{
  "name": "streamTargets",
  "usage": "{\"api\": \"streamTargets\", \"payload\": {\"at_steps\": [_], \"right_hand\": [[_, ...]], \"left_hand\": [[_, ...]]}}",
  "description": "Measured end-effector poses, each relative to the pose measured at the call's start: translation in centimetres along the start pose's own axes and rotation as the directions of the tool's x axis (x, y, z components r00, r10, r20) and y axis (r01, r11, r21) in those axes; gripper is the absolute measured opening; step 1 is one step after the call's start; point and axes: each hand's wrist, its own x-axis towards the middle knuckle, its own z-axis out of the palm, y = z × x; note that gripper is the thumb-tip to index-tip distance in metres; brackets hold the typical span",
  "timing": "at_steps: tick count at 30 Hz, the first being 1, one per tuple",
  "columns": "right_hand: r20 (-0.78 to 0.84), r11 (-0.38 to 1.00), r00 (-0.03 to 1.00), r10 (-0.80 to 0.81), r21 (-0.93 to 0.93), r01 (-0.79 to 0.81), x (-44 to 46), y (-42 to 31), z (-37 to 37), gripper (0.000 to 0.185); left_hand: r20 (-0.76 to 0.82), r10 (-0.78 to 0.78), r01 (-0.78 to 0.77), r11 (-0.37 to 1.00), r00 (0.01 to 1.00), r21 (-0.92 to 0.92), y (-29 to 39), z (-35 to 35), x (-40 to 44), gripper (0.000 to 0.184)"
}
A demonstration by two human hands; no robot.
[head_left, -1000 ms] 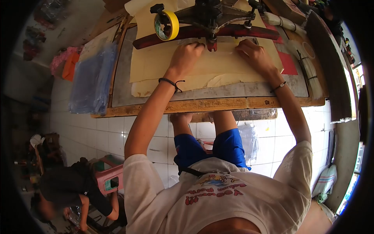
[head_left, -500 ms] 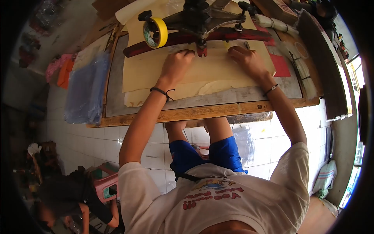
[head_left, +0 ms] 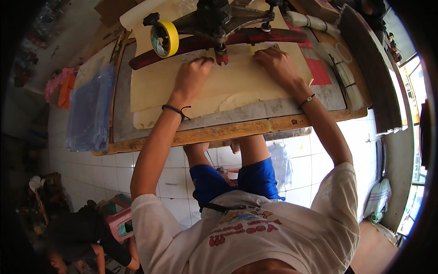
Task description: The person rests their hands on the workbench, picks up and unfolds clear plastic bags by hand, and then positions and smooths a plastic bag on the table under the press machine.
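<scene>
My left hand [head_left: 194, 77] rests on the tan paper sheet [head_left: 182, 102], just in front of a dark red bar [head_left: 187, 46]. Its fingers are curled in, and whatever they pinch is hidden. Farther right, my right hand [head_left: 277, 65] is closed in the same way near the bar, its fingertips by a small yellow patch. Between the two hands a small red clamp-like tip [head_left: 221, 57] hangs from a black metal frame [head_left: 212, 20]. A yellow tape roll [head_left: 171, 39] is hung on the frame's left side.
Clear plastic sheets [head_left: 90, 109] drape over the table's left edge. The table has a wooden front rim [head_left: 228, 131]. Bundled pale strips [head_left: 349, 82] and a red piece [head_left: 318, 72] lie at right. Another person [head_left: 75, 233] is low at left, beside a pink stool [head_left: 119, 217].
The whole view has shifted slightly, so the table and frame appear farther left. Both hands keep nearly the same place relative to the red bar and paper.
</scene>
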Motion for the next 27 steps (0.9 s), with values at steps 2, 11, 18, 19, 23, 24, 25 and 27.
{"api": "streamTargets", "payload": {"at_steps": [2,11,18,19,23,24,25,27], "right_hand": [[0.002,1.0,1.0,0.01,0.007,-0.01,-0.02,0.34,0.36,0.012],[0.005,0.999,0.999,0.036,0.038,-0.036,0.05,0.48,0.57,0.012],[0.007,0.998,0.999,0.047,0.038,-0.047,0.04,0.58,0.58,0.013],[0.017,0.998,0.998,0.063,0.032,-0.063,0.05,0.59,0.63,0.013],[0.02,0.997,0.997,0.074,0.027,-0.074,0.02,0.48,0.44,0.013],[0.011,0.998,0.998,0.06,0.031,-0.06,0.09,0.5,0.44,0.013],[0.01,0.998,0.998,0.056,0.026,-0.057,0.11,0.55,0.49,0.013],[0.01,0.999,0.999,0.046,0.016,-0.046,0.19,0.64,0.56,0.012]], "left_hand": [[0.004,-0.005,0.005,1.0,1.0,-0.002,-0.05,0.18,-0.03,0.012],[0.006,-0.002,0.002,1.0,1.0,0.018,-0.06,0.09,-0.02,0.016],[0.035,-0.02,0.019,0.999,0.999,0.031,0.28,-0.53,0.21,0.017],[0.039,-0.024,0.023,0.999,0.999,0.03,0.29,-0.45,0.16,0.017],[0.022,-0.013,0.012,1.0,1.0,0.021,0.19,-0.28,0.16,0.017],[0.021,-0.01,0.009,1.0,1.0,0.03,0.15,-0.23,0.2,0.018],[0.021,-0.008,0.007,0.999,1.0,0.039,0.11,-0.21,0.22,0.018],[0.017,-0.008,0.007,0.999,1.0,0.035,0.05,-0.13,0.2,0.018]]}}
